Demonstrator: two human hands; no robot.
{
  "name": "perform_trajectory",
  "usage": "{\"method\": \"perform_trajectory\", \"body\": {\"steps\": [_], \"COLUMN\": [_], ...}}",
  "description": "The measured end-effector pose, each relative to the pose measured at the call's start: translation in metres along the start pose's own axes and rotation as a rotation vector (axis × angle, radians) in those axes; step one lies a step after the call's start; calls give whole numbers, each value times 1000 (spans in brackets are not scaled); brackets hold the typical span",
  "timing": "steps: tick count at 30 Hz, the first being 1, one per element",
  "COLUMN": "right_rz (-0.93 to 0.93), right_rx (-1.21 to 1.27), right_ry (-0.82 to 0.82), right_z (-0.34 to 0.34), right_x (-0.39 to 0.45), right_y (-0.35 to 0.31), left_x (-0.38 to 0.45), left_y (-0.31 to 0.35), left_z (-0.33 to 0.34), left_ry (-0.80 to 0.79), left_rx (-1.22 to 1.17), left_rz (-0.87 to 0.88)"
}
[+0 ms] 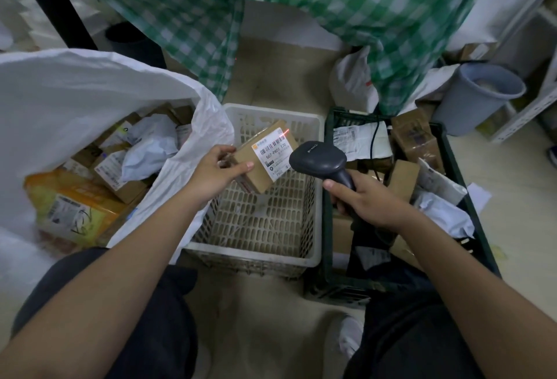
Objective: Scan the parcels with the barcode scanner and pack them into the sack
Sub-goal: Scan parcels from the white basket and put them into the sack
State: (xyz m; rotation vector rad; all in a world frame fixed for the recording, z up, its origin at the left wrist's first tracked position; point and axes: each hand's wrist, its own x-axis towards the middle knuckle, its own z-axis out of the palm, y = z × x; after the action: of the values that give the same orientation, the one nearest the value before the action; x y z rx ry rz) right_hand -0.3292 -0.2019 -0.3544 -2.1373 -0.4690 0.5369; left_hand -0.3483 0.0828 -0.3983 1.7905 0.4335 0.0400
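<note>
- Left hand [215, 172] grips a small cardboard parcel [261, 159] by its near-left end, thumb on top, fingers curled under; most of the box sticks out past the fingers to the right and away.
- Parcel held in the air above the white basket [313, 222], tilted, long axis running from lower left to upper right, white shipping label [273, 152] facing up toward the camera.
- Red scan line [284, 134] falls across the barcode at the label's upper edge.
- Right hand [366, 197] wraps the handle of the dark barcode scanner [318, 160], fingers closed round it; scanner head sits just right of the parcel, nose pointing up-left at the label, handle running down-right into the palm.
- White basket: perforated plastic, nothing visible inside under the parcel.
- White sack [75, 98] on the left, mouth open, holds several cardboard boxes, white poly mailers and 1 yellow package [72, 206].
- Dark crate [473, 206] on the right holds more labelled boxes and white mailers; the scanner's cable [374, 137] trails over it.
- Grey bin [479, 95] stands behind the crate; green checked cloth [301, 1] hangs above.
</note>
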Motion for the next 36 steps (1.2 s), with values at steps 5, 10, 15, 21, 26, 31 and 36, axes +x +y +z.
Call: {"method": "perform_trajectory", "body": {"steps": [5, 10, 15, 21, 26, 31, 36], "right_rz": [-17, -10, -6, -24, -46, -9, 45], "right_rx": [10, -7, 24, 68, 206, 318, 317], "right_ry": [-3, -15, -15, 28, 242, 318, 321], "right_z": [-2, -3, -5, -2, 12, 36, 65], "right_x": [-1, -1, -2, 1, 14, 38, 55], "right_y": [1, 0, 0, -6, -29, -57, -80], "left_x": [3, 5, 6, -6, -39, -89, -129], "left_y": [-3, -5, -7, -3, 5, 7, -4], "left_z": [0, 1, 0, -7, -32, -78, -124], "left_ry": [-16, -19, -31, -25, 24, 142, 385], "left_rx": [-12, -16, -26, -41, -88, -163, -284], "left_rz": [4, 3, 8, 2, 3, -22, -59]}}
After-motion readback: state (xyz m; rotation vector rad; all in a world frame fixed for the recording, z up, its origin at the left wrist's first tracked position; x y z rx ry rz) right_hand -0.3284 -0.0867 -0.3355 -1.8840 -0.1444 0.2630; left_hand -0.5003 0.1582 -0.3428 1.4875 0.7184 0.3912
